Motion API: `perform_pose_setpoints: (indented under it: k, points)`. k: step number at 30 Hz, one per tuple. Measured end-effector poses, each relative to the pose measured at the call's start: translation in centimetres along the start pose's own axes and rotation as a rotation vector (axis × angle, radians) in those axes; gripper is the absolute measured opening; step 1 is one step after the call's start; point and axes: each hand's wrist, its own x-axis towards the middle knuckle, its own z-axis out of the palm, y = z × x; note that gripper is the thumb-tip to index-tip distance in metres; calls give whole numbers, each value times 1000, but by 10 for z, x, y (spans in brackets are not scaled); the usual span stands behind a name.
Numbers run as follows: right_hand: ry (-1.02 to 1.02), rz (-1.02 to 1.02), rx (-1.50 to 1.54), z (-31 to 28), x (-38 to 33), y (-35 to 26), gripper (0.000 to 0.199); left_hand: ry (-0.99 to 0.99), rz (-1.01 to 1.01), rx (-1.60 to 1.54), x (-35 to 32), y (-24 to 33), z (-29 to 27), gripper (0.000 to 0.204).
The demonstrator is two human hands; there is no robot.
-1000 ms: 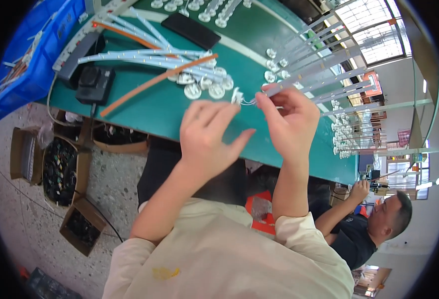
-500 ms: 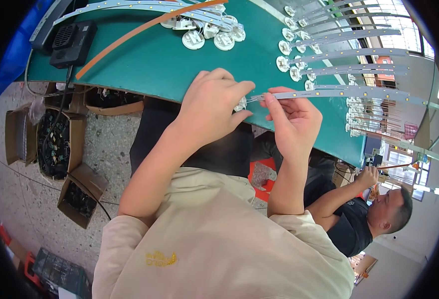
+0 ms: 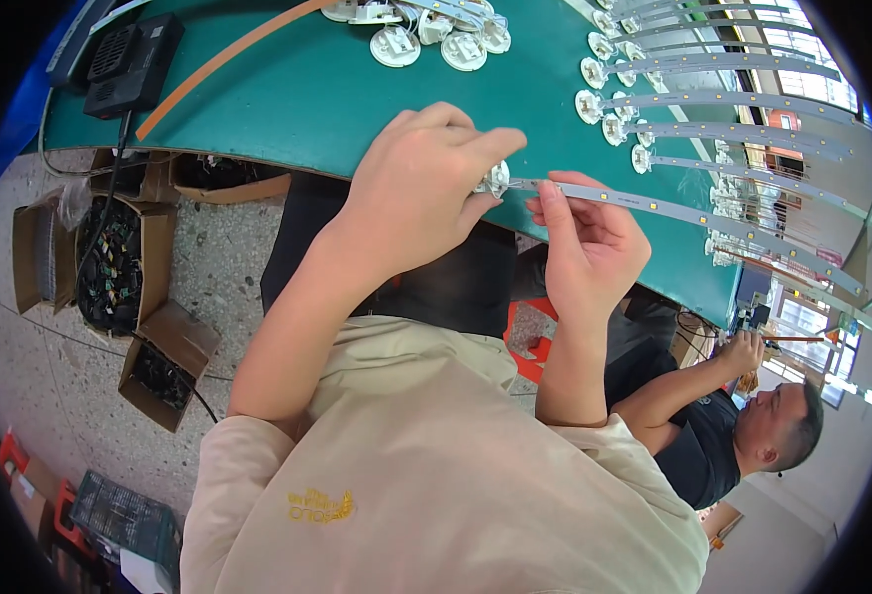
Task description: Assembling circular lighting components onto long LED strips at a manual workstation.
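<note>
My left hand (image 3: 421, 188) is closed around a small white round lamp cap (image 3: 498, 179), mostly hidden by the fingers. Its index finger sticks out to the right above the cap. Between thumb and fingers, my right hand (image 3: 594, 236) pinches the near end of a long grey LED strip (image 3: 705, 217) with small yellowish chips. Short thin wires (image 3: 523, 184) run from the strip's end to the cap. Both hands are over the front edge of the green table (image 3: 287, 114).
Rows of LED strips with white round caps (image 3: 591, 106) fill the table's right side. More caps (image 3: 394, 46) lie in a pile at the back, beside an orange strip (image 3: 220, 69) and a black device (image 3: 131, 67). Cardboard boxes (image 3: 158, 247) stand below left. A co-worker (image 3: 693, 426) sits at right.
The LED strip now slopes down toward its far end. My left index finger has moved away from the wires, and more of the white cap shows. The whole view has shifted slightly.
</note>
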Motion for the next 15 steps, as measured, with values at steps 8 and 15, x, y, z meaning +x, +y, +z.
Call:
perform_pose_setpoints:
  k: [8, 15]
  points:
    - [116, 58, 88, 8, 5, -2, 15, 4, 25, 25, 1, 1, 2, 26]
    - [153, 52, 131, 9, 9, 2, 15, 24, 19, 20, 0, 2, 7, 23]
